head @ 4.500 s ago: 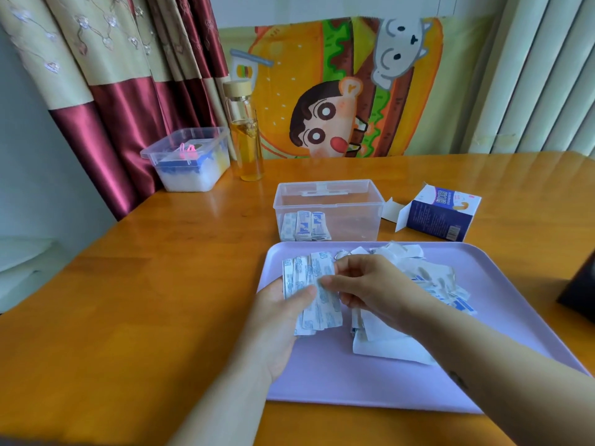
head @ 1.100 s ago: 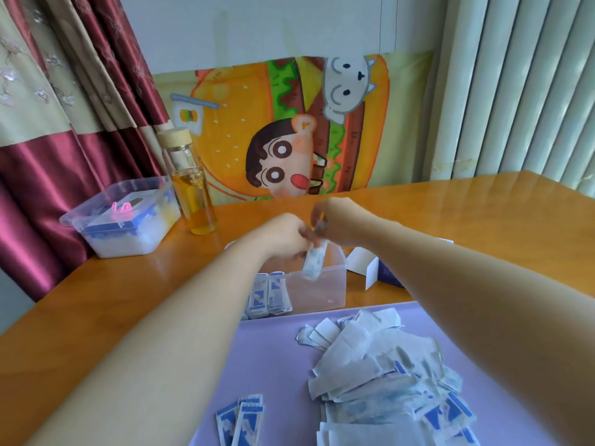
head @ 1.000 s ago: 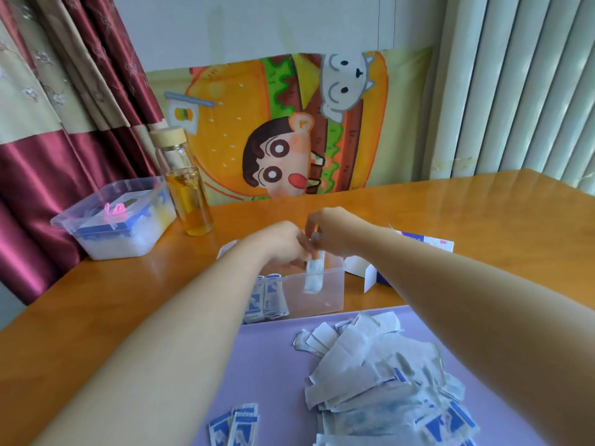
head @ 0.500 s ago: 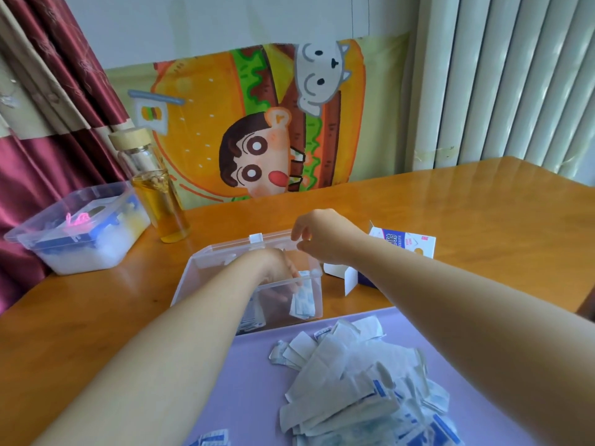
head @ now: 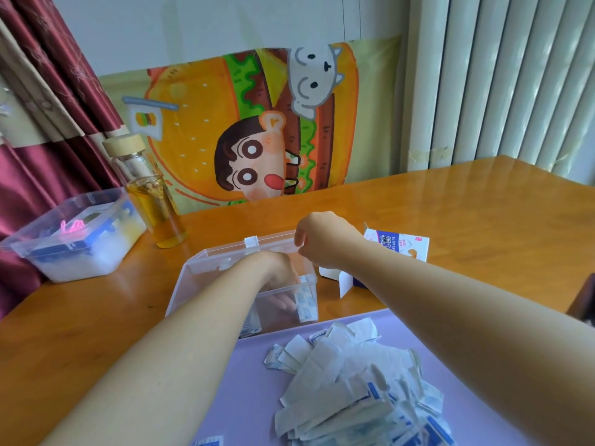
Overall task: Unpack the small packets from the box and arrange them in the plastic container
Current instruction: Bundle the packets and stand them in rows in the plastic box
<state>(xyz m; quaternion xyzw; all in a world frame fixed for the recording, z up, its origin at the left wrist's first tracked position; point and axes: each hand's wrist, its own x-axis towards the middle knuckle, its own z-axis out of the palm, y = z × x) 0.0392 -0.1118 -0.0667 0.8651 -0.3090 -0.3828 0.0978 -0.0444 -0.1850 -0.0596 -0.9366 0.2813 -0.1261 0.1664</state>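
Fingers (head: 285, 302) of the left hand (head: 277, 275) are extended down inside the clear, rigid plastic container (head: 225, 275) on the glossy wooden desk (head: 483, 220), beside upright blue-and-white packets (head: 304, 300); any grasp cannot be told. The right hand (head: 325, 238) is curled, seemingly empty, over the rim.

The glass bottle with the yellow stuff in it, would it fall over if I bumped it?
Probably, yes. The bottle is tall and narrow and stands upright on a small base, so a bump near its wooden cap could tip it. It looks about half full of liquid, which likely gives it some weight low down. The glossy table might also let it slide.
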